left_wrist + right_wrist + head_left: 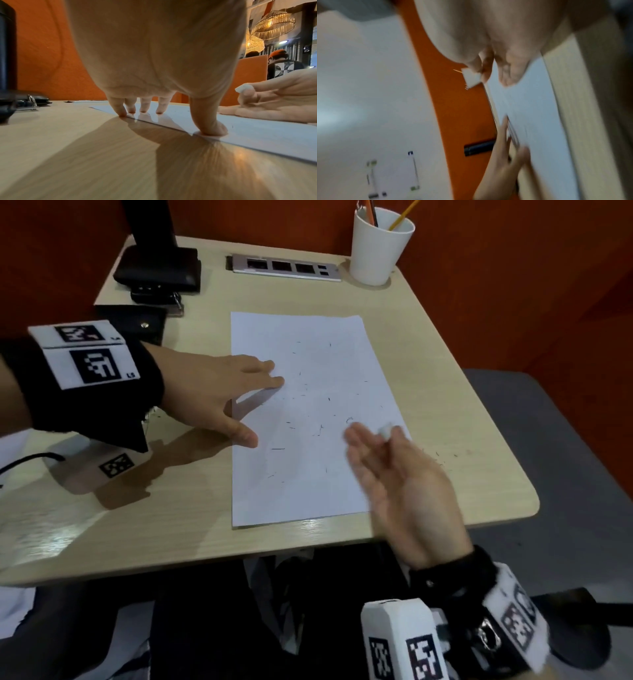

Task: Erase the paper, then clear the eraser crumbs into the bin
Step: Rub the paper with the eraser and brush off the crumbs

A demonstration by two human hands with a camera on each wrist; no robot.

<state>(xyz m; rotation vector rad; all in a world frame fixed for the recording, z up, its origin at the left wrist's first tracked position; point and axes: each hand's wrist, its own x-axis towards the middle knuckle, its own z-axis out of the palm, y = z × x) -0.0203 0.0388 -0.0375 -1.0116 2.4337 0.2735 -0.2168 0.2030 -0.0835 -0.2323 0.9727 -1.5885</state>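
Note:
A white paper [308, 412] lies on the wooden table [137, 525], strewn with dark eraser crumbs [318, 433]; a few more crumbs [442, 457] lie on the wood to its right. My left hand [260, 409] presses the paper's left edge with straight fingertips [159, 111] and thumb [212, 129]. My right hand [376, 440], blurred, pinches a small white eraser [386, 430] between thumb and forefinger. Its other fingers stretch out low over the paper's right half. The eraser [243, 88] also shows in the left wrist view. In the smeared right wrist view, the eraser [471, 78] pokes out.
A white cup [376, 248] of pencils stands at the back right beside a socket strip [284, 266]. Black cases and keys [157, 272] sit at the back left. A white device [78, 470] with a cable lies at the left. A grey seat [548, 440] adjoins the table's right edge.

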